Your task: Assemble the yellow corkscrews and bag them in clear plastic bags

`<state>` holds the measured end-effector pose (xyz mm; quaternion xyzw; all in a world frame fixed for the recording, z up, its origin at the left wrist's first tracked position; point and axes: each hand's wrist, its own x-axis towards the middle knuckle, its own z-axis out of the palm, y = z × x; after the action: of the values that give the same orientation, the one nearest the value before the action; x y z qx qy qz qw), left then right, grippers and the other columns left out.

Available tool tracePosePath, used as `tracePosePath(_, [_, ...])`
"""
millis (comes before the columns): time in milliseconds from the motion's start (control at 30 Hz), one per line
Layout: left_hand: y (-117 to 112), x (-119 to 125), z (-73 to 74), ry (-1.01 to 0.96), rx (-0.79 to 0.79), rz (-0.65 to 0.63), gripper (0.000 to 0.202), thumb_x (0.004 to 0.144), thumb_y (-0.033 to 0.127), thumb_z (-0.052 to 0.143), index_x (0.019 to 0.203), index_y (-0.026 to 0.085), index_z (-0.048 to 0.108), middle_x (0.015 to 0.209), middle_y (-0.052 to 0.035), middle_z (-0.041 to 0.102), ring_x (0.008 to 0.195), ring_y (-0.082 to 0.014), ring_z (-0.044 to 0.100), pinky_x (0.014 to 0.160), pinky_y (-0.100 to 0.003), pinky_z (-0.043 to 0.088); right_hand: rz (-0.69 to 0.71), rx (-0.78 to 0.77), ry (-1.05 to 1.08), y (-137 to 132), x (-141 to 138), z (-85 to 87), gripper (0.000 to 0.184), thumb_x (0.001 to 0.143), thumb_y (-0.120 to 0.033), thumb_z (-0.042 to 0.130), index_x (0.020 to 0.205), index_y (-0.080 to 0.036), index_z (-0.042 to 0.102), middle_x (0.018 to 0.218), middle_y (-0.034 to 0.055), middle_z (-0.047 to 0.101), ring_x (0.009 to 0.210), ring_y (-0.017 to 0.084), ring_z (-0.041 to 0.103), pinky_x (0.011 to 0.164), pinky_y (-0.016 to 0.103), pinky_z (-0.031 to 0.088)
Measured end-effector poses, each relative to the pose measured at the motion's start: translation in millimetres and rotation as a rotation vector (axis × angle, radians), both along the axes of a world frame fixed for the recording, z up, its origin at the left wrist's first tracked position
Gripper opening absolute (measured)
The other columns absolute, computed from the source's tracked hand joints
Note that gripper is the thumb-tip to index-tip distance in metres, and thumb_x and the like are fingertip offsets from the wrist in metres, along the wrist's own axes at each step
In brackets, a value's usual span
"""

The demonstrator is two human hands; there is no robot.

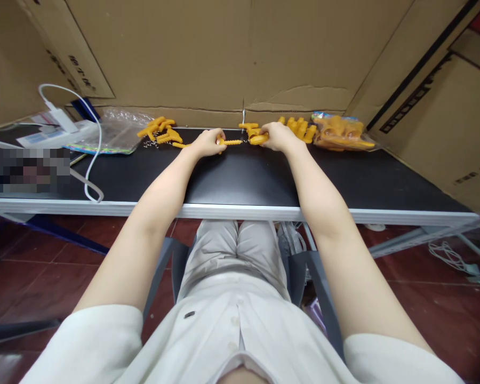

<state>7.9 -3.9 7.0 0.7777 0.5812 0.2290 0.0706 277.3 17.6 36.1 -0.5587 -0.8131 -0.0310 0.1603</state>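
Observation:
My left hand (208, 143) is closed in a pinch on a thin yellow ribbed rod (233, 142), which points right. Opposite it, my right hand (279, 136) has its fingers closed on a rounded yellow plastic piece (258, 140). A small dark-and-white spiral bit (245, 141) shows between the two pieces; I cannot tell whether it joins them. Just behind lies a yellow bar-shaped piece (248, 126). To the left of my left hand are loose yellow plastic parts (157, 127) with small spiral metal bits (150, 144). Several upright yellow pieces (298, 127) stand beyond my right hand.
A clear bag of yellow parts (340, 132) lies at the right. An opened plastic bag (120, 133) and a white cable (101, 144) with a white plug (66, 118) are at the left. Cardboard walls (240, 53) enclose the black table (240, 181).

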Motion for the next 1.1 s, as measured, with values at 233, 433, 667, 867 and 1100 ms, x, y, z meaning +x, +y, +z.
tracePosePath(233, [-3,6,-0.6,-0.038,0.054,-0.055,0.042,0.086,0.032,0.065,0.123,0.016,0.074,0.104,-0.0076,0.076,0.105,-0.0268,0.071,0.104,-0.038,0.054,0.174,-0.023,0.126,6,-8,-5.1,0.043,0.085,-0.019,0.087,0.127,-0.014,0.085,0.130,0.0160,0.082,0.128,0.038,0.077,0.114,0.048,0.058])
tracePosePath(433, [-7,7,3.8,-0.073,0.055,-0.037,0.039,0.087,0.030,0.065,0.122,0.016,0.073,0.099,-0.0059,0.073,0.101,-0.0250,0.069,0.102,-0.037,0.054,0.223,-0.038,0.217,-1,-11,-1.4,0.042,0.084,-0.030,0.091,0.122,-0.015,0.085,0.127,0.0160,0.082,0.124,0.036,0.078,0.113,0.045,0.057])
tracePosePath(667, [-18,7,11.3,-0.084,0.090,0.013,0.044,0.085,0.027,0.068,0.129,0.020,0.072,0.106,-0.0077,0.074,0.109,-0.0280,0.068,0.106,-0.040,0.051,0.212,-0.166,0.327,-9,-12,2.1,0.030,0.089,-0.032,0.086,0.115,-0.017,0.081,0.099,0.0071,0.083,0.105,0.029,0.079,0.101,0.042,0.062])
tracePosePath(867, [-18,8,11.1,-0.058,0.090,0.035,0.045,0.086,0.026,0.067,0.130,0.019,0.072,0.109,-0.0098,0.075,0.111,-0.0293,0.068,0.106,-0.040,0.051,0.183,-0.334,0.623,-6,-11,-2.6,0.039,0.083,-0.036,0.097,0.103,-0.021,0.067,0.089,0.0045,0.079,0.086,0.023,0.079,0.085,0.041,0.069])
tracePosePath(1100, [-16,8,8.7,-0.062,0.110,0.043,0.044,0.085,0.026,0.067,0.128,0.020,0.072,0.107,-0.0084,0.076,0.108,-0.0288,0.069,0.104,-0.041,0.053,0.160,-0.422,0.788,-21,-3,4.8,0.037,0.081,-0.027,0.100,0.090,-0.020,0.064,0.089,0.0045,0.079,0.081,0.018,0.079,0.085,0.034,0.068])
